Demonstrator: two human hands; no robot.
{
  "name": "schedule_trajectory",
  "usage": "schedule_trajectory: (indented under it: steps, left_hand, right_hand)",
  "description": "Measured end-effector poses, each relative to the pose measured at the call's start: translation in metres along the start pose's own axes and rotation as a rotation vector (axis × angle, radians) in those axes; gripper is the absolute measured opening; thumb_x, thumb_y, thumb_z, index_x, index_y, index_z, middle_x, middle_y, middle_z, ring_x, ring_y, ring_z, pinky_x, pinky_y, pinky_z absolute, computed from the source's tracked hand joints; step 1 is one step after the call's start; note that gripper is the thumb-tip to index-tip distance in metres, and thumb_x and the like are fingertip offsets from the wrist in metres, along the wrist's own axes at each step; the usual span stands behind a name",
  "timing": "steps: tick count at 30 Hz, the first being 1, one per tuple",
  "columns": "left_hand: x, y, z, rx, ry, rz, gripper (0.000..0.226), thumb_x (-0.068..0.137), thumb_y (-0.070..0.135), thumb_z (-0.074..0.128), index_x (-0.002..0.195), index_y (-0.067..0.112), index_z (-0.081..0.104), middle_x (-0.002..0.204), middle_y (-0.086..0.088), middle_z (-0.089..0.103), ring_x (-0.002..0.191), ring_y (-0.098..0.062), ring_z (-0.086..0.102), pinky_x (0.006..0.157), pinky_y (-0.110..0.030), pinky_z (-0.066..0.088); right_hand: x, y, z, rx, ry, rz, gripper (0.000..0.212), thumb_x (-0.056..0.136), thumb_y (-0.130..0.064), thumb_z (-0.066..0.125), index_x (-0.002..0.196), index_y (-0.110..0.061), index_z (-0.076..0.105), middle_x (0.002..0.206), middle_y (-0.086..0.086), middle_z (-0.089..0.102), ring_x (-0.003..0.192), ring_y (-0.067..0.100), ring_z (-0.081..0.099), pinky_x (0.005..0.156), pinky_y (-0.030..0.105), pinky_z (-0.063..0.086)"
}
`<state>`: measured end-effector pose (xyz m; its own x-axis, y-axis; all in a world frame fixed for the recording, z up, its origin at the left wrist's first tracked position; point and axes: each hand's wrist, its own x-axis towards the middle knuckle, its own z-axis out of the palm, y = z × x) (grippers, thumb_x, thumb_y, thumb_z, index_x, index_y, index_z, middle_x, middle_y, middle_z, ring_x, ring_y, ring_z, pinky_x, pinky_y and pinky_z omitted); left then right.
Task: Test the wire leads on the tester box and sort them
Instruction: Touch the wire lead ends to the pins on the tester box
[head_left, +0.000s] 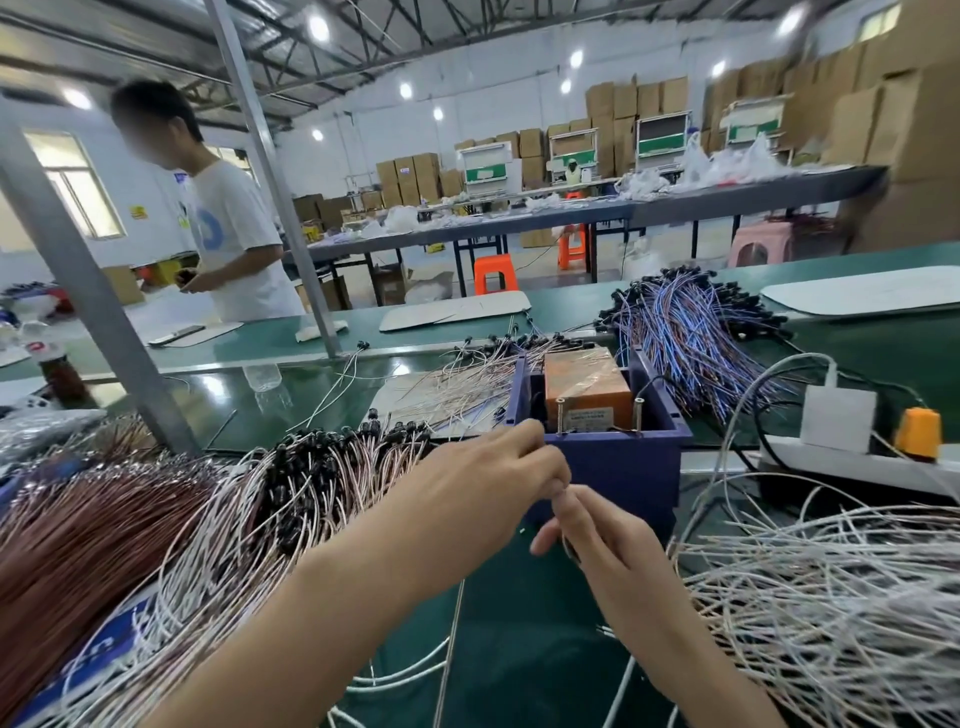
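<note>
The tester box (618, 467) is a blue plastic bin holding an orange block (582, 382) with two upright metal posts (560, 415) at its front. My left hand (488, 488) is just in front of the box's left corner with its fingers curled, pinching a thin wire lead (453, 639) that trails down toward me. My right hand (592, 540) meets it from below, and its fingers pinch the same lead, with a dark end showing between them. Where the lead's tips lie is hidden by my fingers.
Leads with black ends are heaped at the left (311, 467), brown wires (78, 545) beyond them, white wires at the right (831, 597), and blue-purple leads (685, 332) behind the box. A power strip (810, 460) lies right of it. A grey post (93, 291) and a person (228, 234) stand at the left.
</note>
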<state>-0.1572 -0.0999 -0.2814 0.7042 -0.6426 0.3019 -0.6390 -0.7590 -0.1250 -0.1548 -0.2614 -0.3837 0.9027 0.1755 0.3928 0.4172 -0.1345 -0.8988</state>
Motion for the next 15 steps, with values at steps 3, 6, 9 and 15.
schedule_trajectory:
  steps: [3,6,9,15]
  left_hand:
    - [0.01,0.003,-0.003,0.033,0.025,0.025,0.018,0.102,0.021,0.056,0.119,0.028,0.058,0.108,0.008,0.05,0.095,-0.011,0.05,0.078,-0.023,0.036]
    - [0.014,0.004,-0.001,0.04,0.063,0.003,0.021,0.105,0.025,0.051,0.124,0.031,0.057,0.111,0.009,0.054,0.099,-0.014,0.051,0.089,-0.025,0.037]
    - [0.014,0.005,0.002,-0.004,0.094,-0.082,0.025,0.107,0.03,0.044,0.128,0.033,0.056,0.115,0.011,0.058,0.1,-0.016,0.058,0.08,-0.023,0.036]
    - [0.0,-0.01,-0.002,-0.315,0.044,-0.3,0.031,0.107,0.027,0.04,0.134,0.035,0.054,0.094,0.017,0.063,0.078,-0.002,0.061,0.076,-0.029,0.051]
  right_hand:
    - [-0.002,-0.003,0.001,0.088,0.053,-0.035,0.035,0.097,-0.06,0.042,0.082,-0.042,0.068,0.058,-0.004,0.059,0.049,0.01,0.037,0.047,0.023,0.03]
    - [0.0,-0.004,-0.001,0.139,0.182,-0.029,0.023,0.097,-0.05,0.048,0.099,-0.044,0.07,0.054,0.001,0.054,0.05,0.013,0.039,0.048,0.023,0.031]
    - [-0.001,-0.005,0.0,0.12,0.329,-0.045,0.022,0.093,-0.053,0.049,0.101,-0.047,0.068,0.049,0.0,0.047,0.046,0.008,0.037,0.044,0.019,0.03]
    - [0.002,0.003,-0.015,0.133,0.602,0.017,0.023,0.103,-0.044,0.042,0.091,-0.044,0.062,0.051,-0.003,0.045,0.045,0.007,0.039,0.041,0.023,0.036]
